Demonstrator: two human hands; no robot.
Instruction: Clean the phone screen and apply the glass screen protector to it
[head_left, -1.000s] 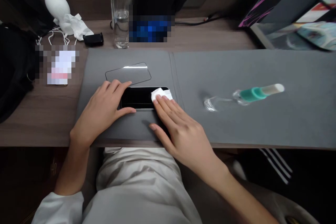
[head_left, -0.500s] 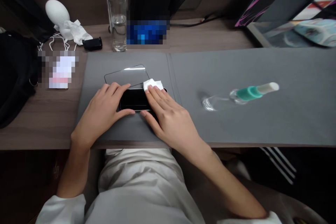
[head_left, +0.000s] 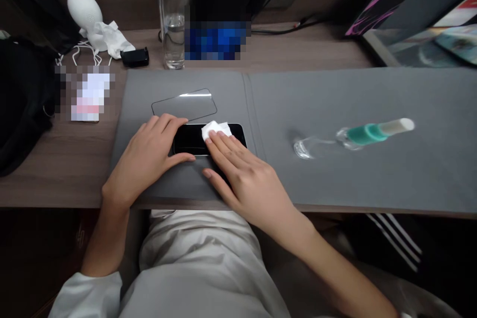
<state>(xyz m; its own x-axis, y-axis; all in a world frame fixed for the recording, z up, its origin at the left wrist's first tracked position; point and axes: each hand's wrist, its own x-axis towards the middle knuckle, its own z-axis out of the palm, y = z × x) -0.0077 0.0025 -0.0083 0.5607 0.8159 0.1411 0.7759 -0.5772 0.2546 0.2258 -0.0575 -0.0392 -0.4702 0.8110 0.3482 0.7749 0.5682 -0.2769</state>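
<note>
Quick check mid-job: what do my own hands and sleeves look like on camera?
Both the left hand and right hand are bare: no gloves or rings show. The left sleeve is pale grey, loose and creased, ending mid-forearm.

At the far left of my view, a white rounded device [head_left: 84, 9] sits on the wooden table [head_left: 67, 174], with crumpled white material [head_left: 117, 42] beside it and white cords [head_left: 77, 52] trailing below. A small black holder [head_left: 134, 57] lies near a clear bottle [head_left: 174, 35], which stands upright, partly filled with clear liquid. Right beside it I get a blue patch [head_left: 218, 39] (pixelated, so I can't tell what it is). A black cable [head_left: 278, 32] runs along the back. At far right I see a pink-lined dark panel [head_left: 376, 7]; below the table, black fabric [head_left: 395, 241] shows white stripes.
</note>
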